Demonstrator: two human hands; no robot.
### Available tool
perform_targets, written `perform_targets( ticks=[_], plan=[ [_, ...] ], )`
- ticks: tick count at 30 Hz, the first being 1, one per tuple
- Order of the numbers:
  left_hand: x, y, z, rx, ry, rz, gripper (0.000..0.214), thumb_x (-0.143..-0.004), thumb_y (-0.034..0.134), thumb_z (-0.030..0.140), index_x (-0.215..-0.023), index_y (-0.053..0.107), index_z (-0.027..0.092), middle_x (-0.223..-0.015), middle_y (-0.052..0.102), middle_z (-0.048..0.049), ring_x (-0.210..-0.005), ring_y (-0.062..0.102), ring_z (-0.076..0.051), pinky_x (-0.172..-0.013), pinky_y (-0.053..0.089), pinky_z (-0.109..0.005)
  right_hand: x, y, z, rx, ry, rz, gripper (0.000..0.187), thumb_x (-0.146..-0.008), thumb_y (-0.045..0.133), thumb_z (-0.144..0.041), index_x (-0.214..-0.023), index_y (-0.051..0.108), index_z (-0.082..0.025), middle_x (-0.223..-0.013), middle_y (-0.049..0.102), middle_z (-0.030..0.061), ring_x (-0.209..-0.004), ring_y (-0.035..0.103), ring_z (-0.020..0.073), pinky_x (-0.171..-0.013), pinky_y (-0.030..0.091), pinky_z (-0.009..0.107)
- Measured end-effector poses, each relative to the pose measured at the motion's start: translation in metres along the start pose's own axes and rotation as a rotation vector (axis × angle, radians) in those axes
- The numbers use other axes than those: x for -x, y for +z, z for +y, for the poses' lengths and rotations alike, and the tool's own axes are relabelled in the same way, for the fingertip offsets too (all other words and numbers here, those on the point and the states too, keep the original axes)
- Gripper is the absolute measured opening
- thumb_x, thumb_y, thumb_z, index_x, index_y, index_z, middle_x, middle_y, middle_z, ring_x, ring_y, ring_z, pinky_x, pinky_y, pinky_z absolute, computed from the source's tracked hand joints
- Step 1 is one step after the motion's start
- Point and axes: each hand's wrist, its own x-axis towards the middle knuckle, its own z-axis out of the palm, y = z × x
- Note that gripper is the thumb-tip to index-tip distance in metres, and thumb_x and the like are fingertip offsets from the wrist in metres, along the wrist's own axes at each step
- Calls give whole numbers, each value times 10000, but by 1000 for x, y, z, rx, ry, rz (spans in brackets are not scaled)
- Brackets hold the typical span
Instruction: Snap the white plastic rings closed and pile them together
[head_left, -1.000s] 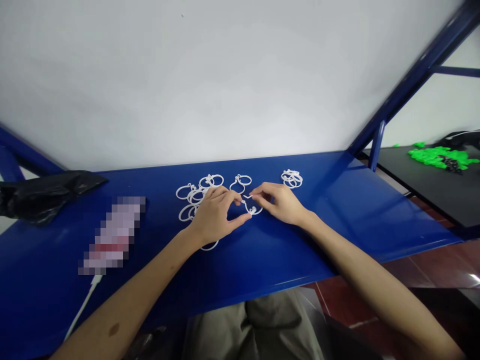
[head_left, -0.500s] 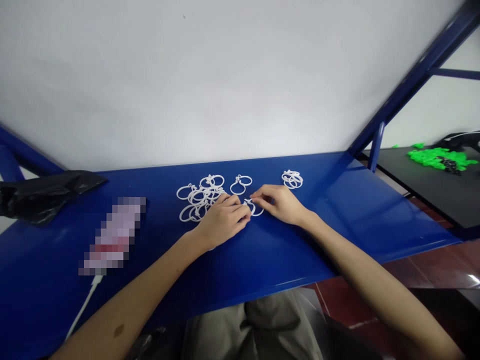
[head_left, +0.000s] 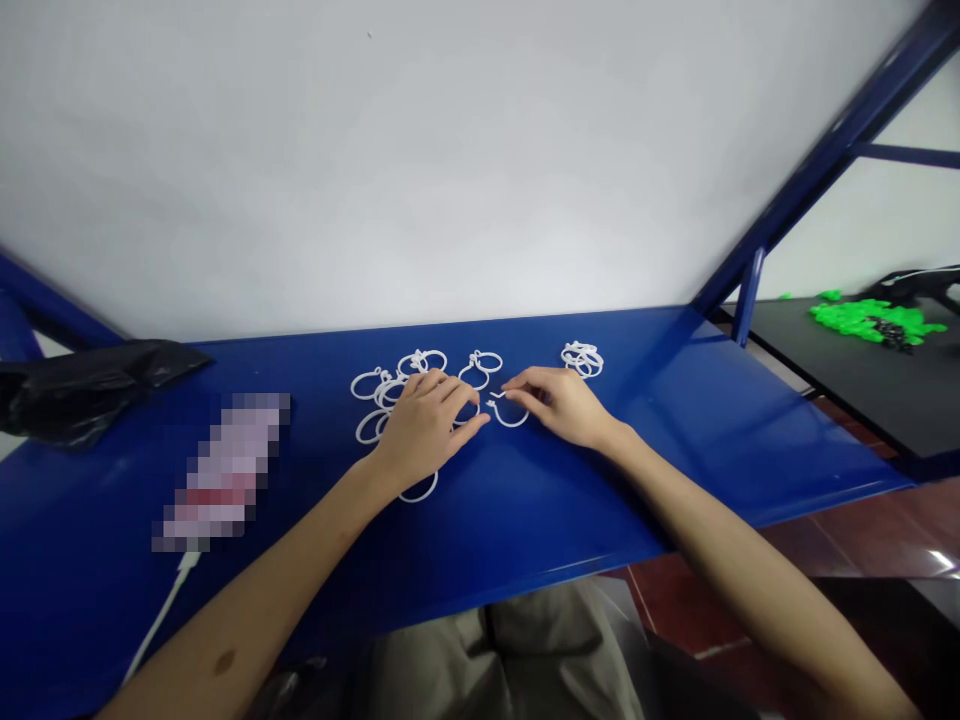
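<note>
My right hand [head_left: 559,405] pinches a white plastic ring [head_left: 512,424] by its upper edge. That ring has a gap at its upper left, and its lower curve hangs toward the blue table. To the left, my left hand [head_left: 427,418] lies over a loose pile of similar white rings [head_left: 369,428], thumb apart from the fingers. Part of another ring shows between that thumb and the fingers; whether they touch it is hard to see. Beyond my hands lie two linked rings [head_left: 474,376]. One ring [head_left: 420,497] lies nearer me, partly under my left wrist.
A small cluster of white rings [head_left: 583,358] sits at the back right. On the left are a blurred-out pinkish object [head_left: 229,470] with a white cable [head_left: 161,615] and a black plastic bag [head_left: 97,390]. Green pieces [head_left: 877,320] lie on a black table at the right.
My left hand has drawn back leftward from the ring in my right hand, its thumb and fingers now apart. The held ring's gap shows more plainly. My right hand has hardly moved.
</note>
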Motion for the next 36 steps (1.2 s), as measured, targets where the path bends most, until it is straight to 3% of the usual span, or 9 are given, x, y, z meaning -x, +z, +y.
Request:
perform_targets(
  ticks=[3,7,14,20,24,28,36],
  plan=[
    [-1,-1,-1,22,35,41,157,-982,594,338,-1077,662,232,-984,744,-18,-936,588,-230,-873,410,-396,1,4,-11,-50,5,-57,168,-988,578,-310,-990,697,-191,-758,703,-2,-638,605,115,-644,440,245],
    [-1,-2,0,-1,58,67,141,-981,571,218,-970,705,259,-924,755,4,-921,588,-230,-891,402,-418,2,8,-18,-112,-45,-111,165,-997,557,-301,-964,670,-186,-690,642,-27,-594,555,101,-621,415,231],
    [3,2,11,-138,127,212,204,-977,545,142,-871,684,248,-849,746,16,-887,595,-217,-908,399,-407,4,7,-19,-98,-168,-153,201,-1030,502,-287,-977,662,-178,-841,696,32,-748,629,140,-717,476,263],
    [0,2,8,-98,76,158,166,-984,553,188,-891,678,244,-840,741,4,-886,597,-221,-892,410,-412,3,10,-13,-36,-215,-135,226,-1045,472,-288,-1031,673,-186,-951,724,66,-867,659,173,-803,509,304],
    [-1,1,2,-69,-36,59,126,-975,592,331,-978,666,229,-942,729,-40,-941,588,-251,-843,420,-414,-1,4,1,86,-130,25,228,-1028,509,-300,-1066,709,-198,-1015,695,77,-913,648,186,-823,515,323],
    [2,5,-2,-43,-48,-57,179,-938,629,399,-951,654,223,-1001,691,-54,-987,561,-265,-887,421,-435,-2,-11,29,339,86,225,243,-1001,518,-257,-1078,742,-205,-1007,679,101,-904,611,226,-795,505,365],
    [5,8,-3,36,3,-165,106,-956,551,270,-901,626,219,-970,659,-40,-979,533,-245,-900,411,-418,3,-23,65,657,291,318,219,-933,536,-210,-970,749,-172,-921,695,140,-875,524,280,-770,450,422]
  ],
)
